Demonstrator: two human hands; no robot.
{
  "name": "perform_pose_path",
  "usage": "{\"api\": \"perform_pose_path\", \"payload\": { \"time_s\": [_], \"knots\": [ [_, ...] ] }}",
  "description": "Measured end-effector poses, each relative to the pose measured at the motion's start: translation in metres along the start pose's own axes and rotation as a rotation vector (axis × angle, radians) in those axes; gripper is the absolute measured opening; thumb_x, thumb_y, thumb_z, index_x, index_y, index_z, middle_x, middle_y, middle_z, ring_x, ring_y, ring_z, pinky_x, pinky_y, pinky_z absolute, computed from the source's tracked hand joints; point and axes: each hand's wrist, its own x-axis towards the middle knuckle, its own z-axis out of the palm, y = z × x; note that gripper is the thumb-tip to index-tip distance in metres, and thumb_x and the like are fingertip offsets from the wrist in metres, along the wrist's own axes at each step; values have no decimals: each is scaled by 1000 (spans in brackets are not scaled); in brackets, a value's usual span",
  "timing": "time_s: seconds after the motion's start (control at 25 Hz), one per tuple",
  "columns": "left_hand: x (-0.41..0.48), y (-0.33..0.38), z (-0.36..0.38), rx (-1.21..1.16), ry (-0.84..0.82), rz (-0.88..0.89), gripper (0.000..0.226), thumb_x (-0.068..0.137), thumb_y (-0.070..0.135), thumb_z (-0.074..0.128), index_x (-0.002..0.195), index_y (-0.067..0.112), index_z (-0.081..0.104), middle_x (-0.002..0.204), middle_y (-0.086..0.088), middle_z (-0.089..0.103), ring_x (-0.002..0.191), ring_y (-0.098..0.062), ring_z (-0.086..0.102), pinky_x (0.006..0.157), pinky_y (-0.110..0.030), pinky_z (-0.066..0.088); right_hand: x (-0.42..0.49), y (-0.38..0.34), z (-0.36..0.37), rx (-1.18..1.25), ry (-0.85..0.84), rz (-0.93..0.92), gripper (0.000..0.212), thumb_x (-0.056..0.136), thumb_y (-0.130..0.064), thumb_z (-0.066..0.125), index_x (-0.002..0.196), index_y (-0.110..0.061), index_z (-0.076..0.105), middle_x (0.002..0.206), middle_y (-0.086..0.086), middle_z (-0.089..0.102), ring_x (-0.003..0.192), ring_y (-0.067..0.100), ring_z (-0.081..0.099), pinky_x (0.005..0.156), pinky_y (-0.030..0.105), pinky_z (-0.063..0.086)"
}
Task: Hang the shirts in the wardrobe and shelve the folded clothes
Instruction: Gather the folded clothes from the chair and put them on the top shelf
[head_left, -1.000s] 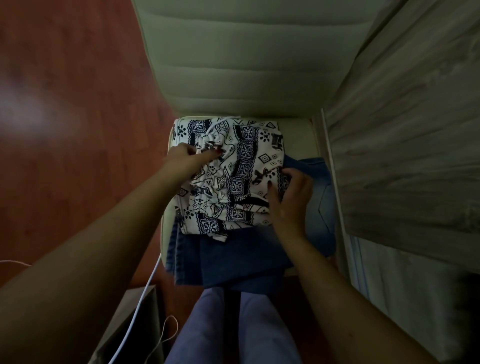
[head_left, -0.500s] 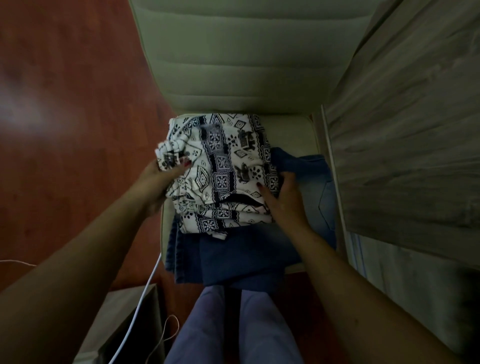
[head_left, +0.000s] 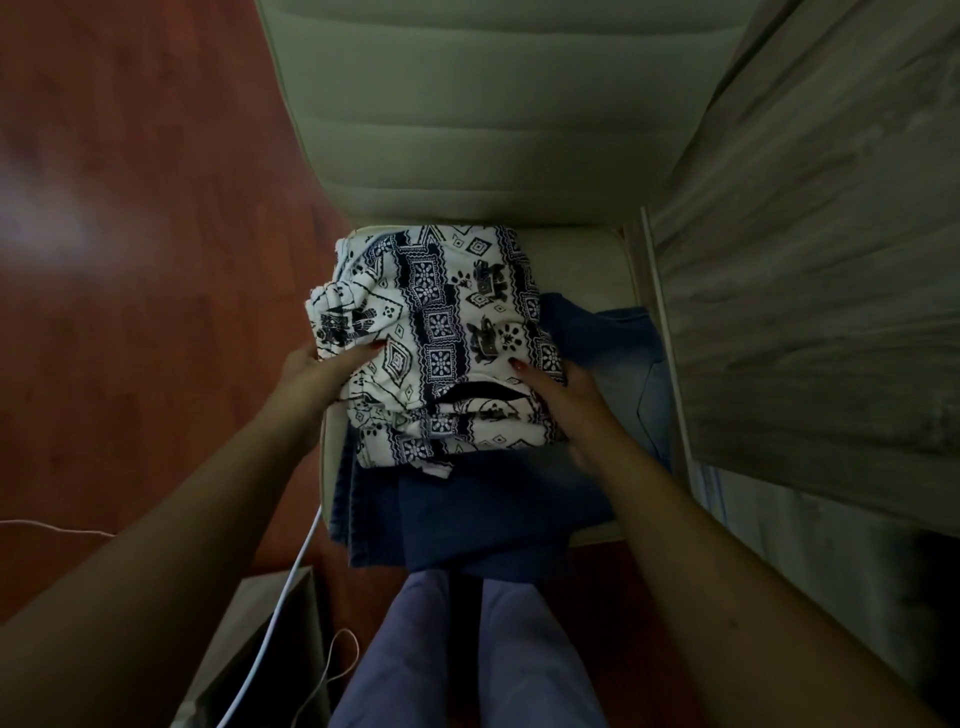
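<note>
A folded white garment with a dark blue print lies on top of folded blue denim clothes on the seat of a pale chair. My left hand grips the printed garment's left edge, with a bunched corner above the thumb. My right hand holds its right edge, thumb on top and fingers tucked beneath. The printed bundle looks slightly raised off the denim between both hands.
A grey wood-grain wardrobe panel stands close on the right. The chair's padded back rises behind the pile. Red-brown floor lies to the left. A white cable and a box sit at lower left.
Both hands moved from the top of the printed garment to its sides and gathered it into a tighter bundle. The left edge got bunched up and the bundle lifted a little.
</note>
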Motion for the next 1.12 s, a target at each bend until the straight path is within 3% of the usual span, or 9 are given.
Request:
{"api": "perform_pose_path", "payload": {
  "time_s": [0.12, 0.28, 0.36, 0.52, 0.64, 0.72, 0.8, 0.96, 1.12],
  "knots": [
    [-9, 6, 4, -68, 75, 123, 40, 81, 17, 70, 119, 18, 55, 109, 4, 69, 95, -8, 67, 79, -28, 50, -4, -3, -1, 158, -70, 32, 51, 79, -23, 73, 125, -12, 54, 118, 8, 67, 104, 23, 66, 87, 41, 56],
    [-19, 17, 4, -132, -129, -57, 31, 91, 24, 57, 120, 16, 59, 111, -4, 72, 98, -20, 70, 74, -36, 60, -8, -4, -11, 406, -138, 71, 51, 79, -20, 68, 127, -6, 55, 120, 15, 66, 108, 28, 64, 87, 39, 55],
    [-26, 20, 2, -143, -210, -144, 29, 93, 30, 53, 116, 14, 61, 103, -6, 75, 88, -22, 73, 72, -40, 61, -11, -3, -18, 443, -144, 81, 47, 82, -17, 65, 125, -2, 56, 117, 16, 67, 106, 28, 64, 88, 36, 55],
    [-32, 15, 7, -270, -196, -182, 16, 94, 29, 51, 105, 17, 57, 71, 0, 76, 60, -16, 72, 50, -29, 59, -17, -4, -19, 443, -121, 113, 19, 89, -10, 59, 104, -2, 66, 94, 8, 75, 90, 18, 70, 74, 25, 58],
    [-34, 10, 11, -352, -251, -270, 50, 85, 35, 64, 128, 11, 52, 110, -15, 71, 86, -27, 71, 71, -44, 61, -21, -8, -11, 556, -121, 149, 15, 91, -14, 56, 99, -6, 65, 85, 5, 76, 77, 12, 71, 69, 24, 59],
    [-34, 11, 11, -370, -285, -289, 51, 87, 36, 60, 130, 10, 55, 125, -18, 64, 108, -31, 65, 90, -50, 53, -23, -10, -8, 634, -133, 165, 15, 91, -16, 55, 99, -6, 64, 82, 4, 75, 73, 11, 71, 71, 23, 59],
    [-34, 15, 10, -357, -305, -281, 47, 87, 36, 57, 126, 11, 59, 125, -17, 64, 114, -31, 62, 92, -52, 51, -26, -14, -4, 698, -166, 171, 17, 90, -18, 55, 100, -6, 64, 84, 6, 75, 75, 12, 71, 74, 24, 59],
    [-29, 19, 9, -287, -309, -279, 44, 83, 33, 61, 120, 10, 62, 114, -16, 69, 103, -31, 67, 87, -50, 55, -28, -18, 0, 843, -179, 124, 22, 92, -21, 53, 103, -5, 64, 91, 8, 75, 81, 15, 72, 79, 26, 58],
    [-34, 16, 14, -280, -241, -335, 19, 80, 24, 57, 89, 9, 67, 80, -11, 72, 68, -24, 71, 68, -40, 61, -27, -8, 4, 921, -124, 101, 25, 92, -18, 52, 111, -5, 62, 93, 9, 74, 83, 18, 71, 81, 30, 57]
  ]
}}
